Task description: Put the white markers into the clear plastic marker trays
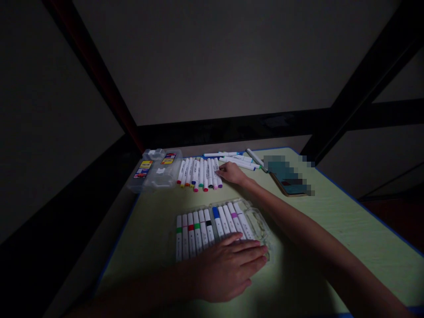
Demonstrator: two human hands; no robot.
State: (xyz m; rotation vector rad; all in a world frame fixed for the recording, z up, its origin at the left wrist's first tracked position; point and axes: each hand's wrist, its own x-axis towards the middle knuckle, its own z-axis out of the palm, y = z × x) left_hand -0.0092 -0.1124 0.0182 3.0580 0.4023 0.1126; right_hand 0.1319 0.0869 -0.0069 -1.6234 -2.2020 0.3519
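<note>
My left hand (228, 267) lies with its fingers stretched out over the near part of a clear plastic case (256, 221). White markers (202, 232) with coloured bands stand side by side in that case, their lower ends partly hidden by the hand. Farther off, my right hand (232, 172) has its fingertips closed at the right end of a row of loose white markers (196, 174). They pinch the end marker (217, 172), which has a purple tip. The row's other markers show red, orange, yellow, green, pink and black ends toward me.
A clear plastic case (154, 174) with colourful labels sits at the table's left edge. Several more markers (238, 161) lie scattered behind my right hand. To the right is a dark flat device (288, 176), partly blurred. The pale green table (344, 216) has a blue edge.
</note>
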